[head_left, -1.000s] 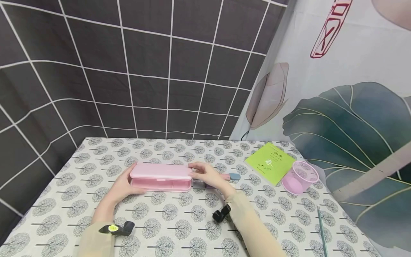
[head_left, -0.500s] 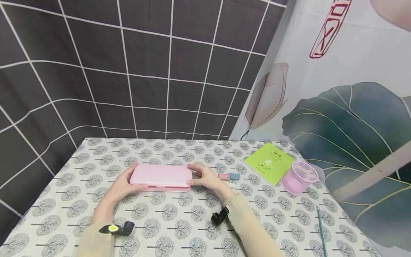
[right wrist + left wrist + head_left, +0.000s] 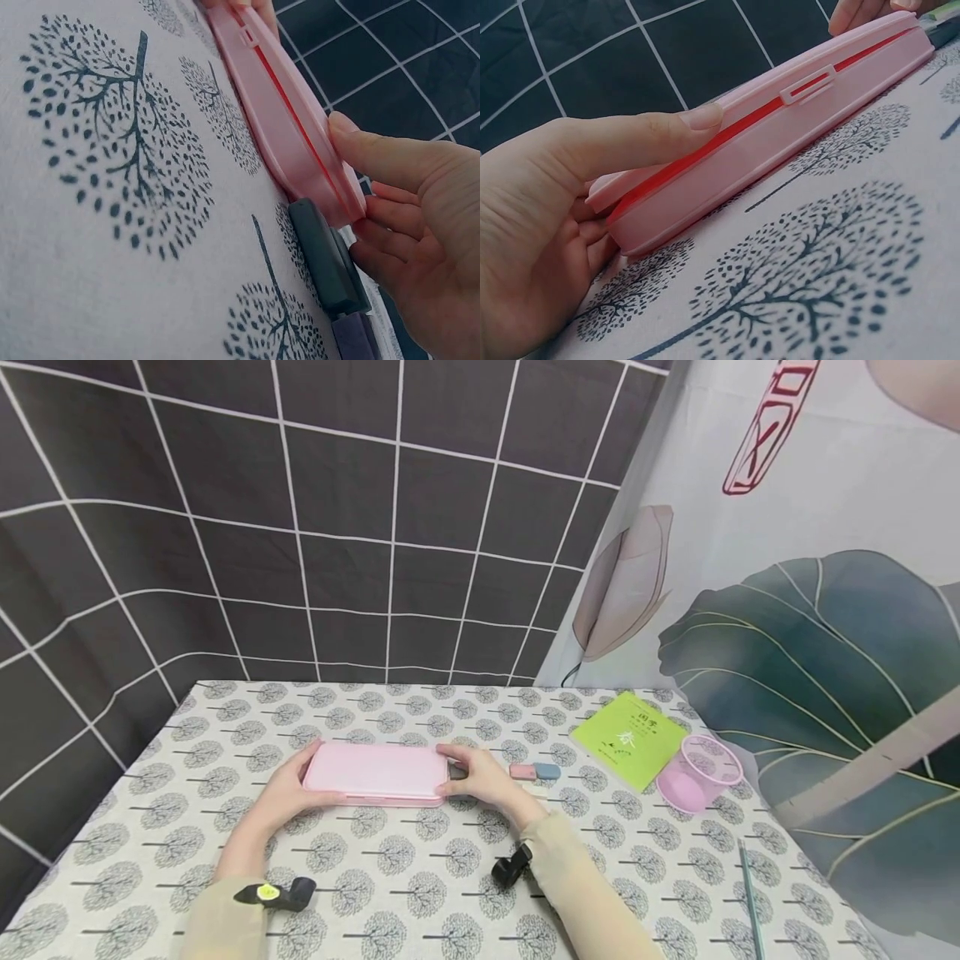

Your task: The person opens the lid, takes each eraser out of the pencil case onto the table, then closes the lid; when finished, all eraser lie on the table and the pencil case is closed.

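Observation:
A pink pencil case lies on the patterned tablecloth, its lid down over the base. Along its front a thin red gap shows between lid and base, beside the clasp. My left hand grips the left end, with the thumb along the front lid edge and the other fingers behind. At the opposite end, my right hand holds the corner, its thumb pressing the lid edge and fingers round the end. A dark grey and purple block-like item lies right beside that end, partly hidden by my right hand in the head view.
A pink and blue eraser-like piece lies right of my right hand. Farther right are a green book and a pink mesh pen holder. A teal pencil lies near the table's right side. A dark gridded cloth hangs behind.
The pencil case lid has come down from partly raised to nearly flush with the base. My right thumb has moved to the lid's front corner; the left hand stays at its end.

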Tool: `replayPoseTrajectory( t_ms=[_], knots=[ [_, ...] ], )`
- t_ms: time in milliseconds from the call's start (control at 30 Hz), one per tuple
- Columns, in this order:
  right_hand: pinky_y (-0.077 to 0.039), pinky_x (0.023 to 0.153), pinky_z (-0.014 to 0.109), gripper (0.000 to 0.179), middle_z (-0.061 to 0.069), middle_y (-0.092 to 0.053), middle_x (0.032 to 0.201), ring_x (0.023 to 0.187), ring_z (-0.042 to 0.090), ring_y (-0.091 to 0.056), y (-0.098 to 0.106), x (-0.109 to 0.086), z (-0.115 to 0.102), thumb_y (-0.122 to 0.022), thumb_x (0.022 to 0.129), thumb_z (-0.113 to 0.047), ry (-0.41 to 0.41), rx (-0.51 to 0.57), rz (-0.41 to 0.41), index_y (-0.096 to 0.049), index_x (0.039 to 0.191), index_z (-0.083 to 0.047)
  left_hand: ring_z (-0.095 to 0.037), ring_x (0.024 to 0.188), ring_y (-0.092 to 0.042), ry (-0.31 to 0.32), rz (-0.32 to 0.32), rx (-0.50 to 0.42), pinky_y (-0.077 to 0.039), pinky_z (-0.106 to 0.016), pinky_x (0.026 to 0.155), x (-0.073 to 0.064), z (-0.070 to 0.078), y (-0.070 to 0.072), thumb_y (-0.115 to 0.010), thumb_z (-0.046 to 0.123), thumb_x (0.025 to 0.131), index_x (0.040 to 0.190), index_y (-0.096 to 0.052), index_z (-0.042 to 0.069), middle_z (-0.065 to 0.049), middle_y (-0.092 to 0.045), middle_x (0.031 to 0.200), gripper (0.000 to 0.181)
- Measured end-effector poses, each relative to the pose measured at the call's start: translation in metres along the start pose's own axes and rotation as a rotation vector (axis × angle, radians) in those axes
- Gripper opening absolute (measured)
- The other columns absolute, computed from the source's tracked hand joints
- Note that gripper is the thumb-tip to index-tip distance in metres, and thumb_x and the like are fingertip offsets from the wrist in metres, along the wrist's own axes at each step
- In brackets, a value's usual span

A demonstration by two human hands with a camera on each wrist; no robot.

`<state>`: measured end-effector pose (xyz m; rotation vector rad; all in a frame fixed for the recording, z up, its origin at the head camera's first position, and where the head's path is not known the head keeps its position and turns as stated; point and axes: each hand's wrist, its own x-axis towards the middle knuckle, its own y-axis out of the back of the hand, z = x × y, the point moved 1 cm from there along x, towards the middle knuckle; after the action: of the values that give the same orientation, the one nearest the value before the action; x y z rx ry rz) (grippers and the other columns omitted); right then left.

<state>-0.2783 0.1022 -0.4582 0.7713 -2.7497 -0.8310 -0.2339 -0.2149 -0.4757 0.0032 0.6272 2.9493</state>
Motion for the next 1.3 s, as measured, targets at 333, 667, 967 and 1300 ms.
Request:
replayPoseTrajectory(
  t_ms=[333,667,967,1300],
  knots=[
    [-0.035,0.119,0.044,0.074,0.018,-0.049,0.147,0.138,0.033,-0.044,-0.0007,0.0021,0.0054,-0.082,0.076,-0.015,0.033,-0.022,-0.002,-0.049,0.141,0.000,-0.050,0.146,-0.016,0.020,0.006,0.021,-0.019,-0.056,0.122,0.0044,0.0033,0.0009,-0.089,0.021,0.067,0.153,-0.013,-0.007,-0.033,-0.015,0.158,0.118],
    [-0.033,0.120,0.042,0.075,0.017,-0.047,0.149,0.140,0.031,-0.043,-0.0034,0.0026,0.0034,-0.080,0.079,-0.018,0.064,-0.076,-0.018,-0.046,0.143,-0.001,-0.051,0.145,-0.018,0.030,0.020,0.084,-0.019,-0.058,0.122,0.0022,0.0064,0.0018,-0.089,0.025,0.066,0.152,-0.015,-0.008,-0.035,-0.018,0.156,0.118],
    [-0.034,0.119,0.044,0.075,0.016,-0.046,0.149,0.140,0.031,-0.043,-0.0045,-0.0016,0.0031,-0.078,0.080,-0.021,0.072,-0.099,-0.020,-0.045,0.144,-0.001,-0.053,0.142,-0.021,0.021,-0.005,0.063,-0.019,-0.062,0.120,0.0004,0.0080,0.0000,-0.089,0.019,0.065,0.151,-0.012,-0.009,-0.037,-0.019,0.154,0.119],
    [-0.030,0.121,0.044,0.074,0.016,-0.044,0.151,0.142,0.031,-0.039,-0.0065,-0.0064,0.0043,-0.077,0.081,-0.021,0.078,-0.077,-0.015,-0.044,0.144,0.000,-0.054,0.141,-0.022,0.026,-0.013,0.083,-0.017,-0.067,0.118,0.0010,0.0075,-0.0028,-0.090,0.021,0.062,0.152,-0.013,-0.006,-0.035,-0.021,0.154,0.122]
  ],
)
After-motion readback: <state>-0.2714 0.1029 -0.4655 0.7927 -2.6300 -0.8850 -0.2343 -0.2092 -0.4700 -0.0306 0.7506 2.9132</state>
